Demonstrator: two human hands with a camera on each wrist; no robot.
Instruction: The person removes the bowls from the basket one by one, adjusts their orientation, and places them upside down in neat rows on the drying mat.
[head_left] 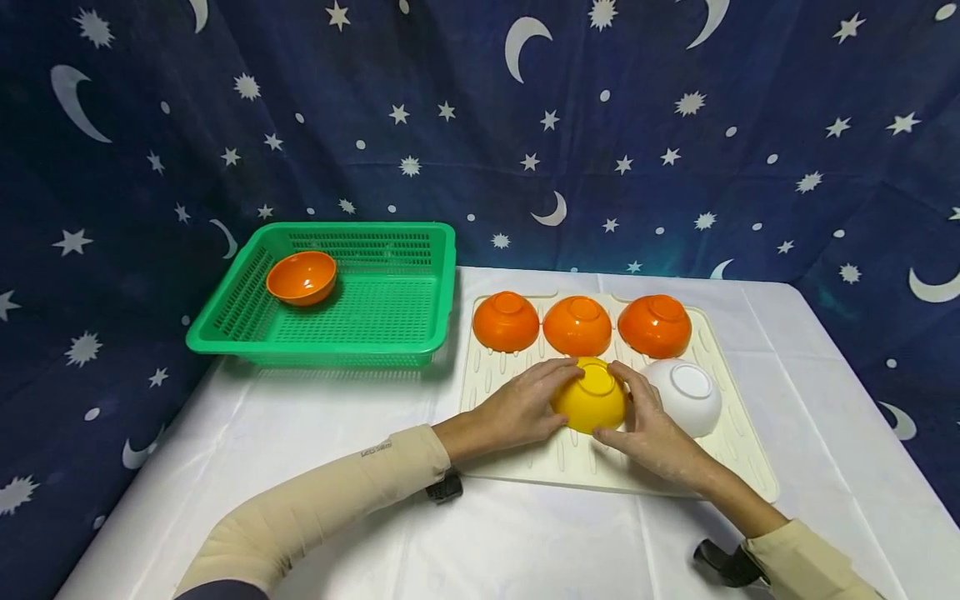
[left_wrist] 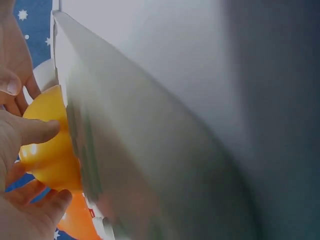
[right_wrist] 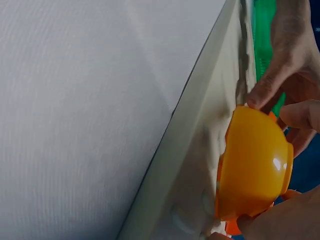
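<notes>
A yellow bowl is upside down over the cream ridged tray, its foot ring facing up. My left hand holds its left side, fingers near the top and thumb lower down. From the right, my right hand holds the opposite side with spread, curved fingers. In the right wrist view, the rim of the yellow bowl is close to the tray surface; contact cannot be told. A white bowl, also upside down, sits just right of it, partly behind my right hand.
Three orange bowls stand upside down along the tray's back: left, middle and right. A green plastic basket at the back left holds an upright orange bowl. A starry blue cloth hangs behind the white-covered table.
</notes>
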